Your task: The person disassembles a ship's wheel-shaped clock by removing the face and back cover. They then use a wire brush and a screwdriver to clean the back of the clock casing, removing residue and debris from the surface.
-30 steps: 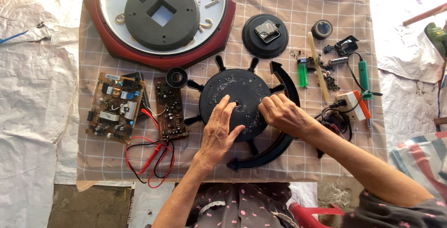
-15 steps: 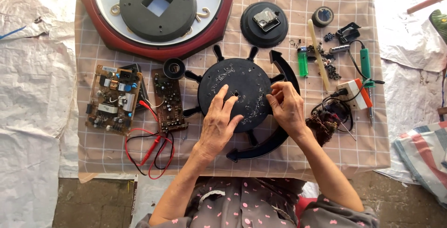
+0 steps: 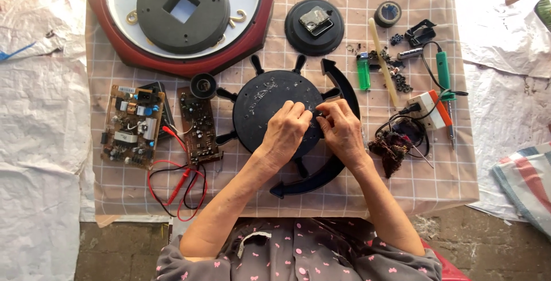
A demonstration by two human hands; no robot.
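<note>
The round black disc with spoke tabs (image 3: 270,112) lies flat at the middle of the surface (image 3: 436,172), directly ahead of me. It has no long axis of its own; its tabs radiate on all sides, and a black curved arrow-shaped piece (image 3: 336,172) wraps its right and lower edge. Both of my hands rest on the disc's right half. My left hand (image 3: 285,132) lies palm down across the centre, fingers bent toward the right rim. My right hand (image 3: 342,132) meets it from the right, fingertips pinched on a small part that is too small to identify. The two hands are touching or nearly so at the fingertips; the left covers more of the disc, the right sits nearer the rim.

Outward: two circuit boards (image 3: 132,125) lie to the left with red probe leads (image 3: 179,186) below them. A red-framed wall clock (image 3: 189,57) lies beyond the disc. A green lighter (image 3: 363,71) and a soldering iron (image 3: 443,74) lie to the right.
</note>
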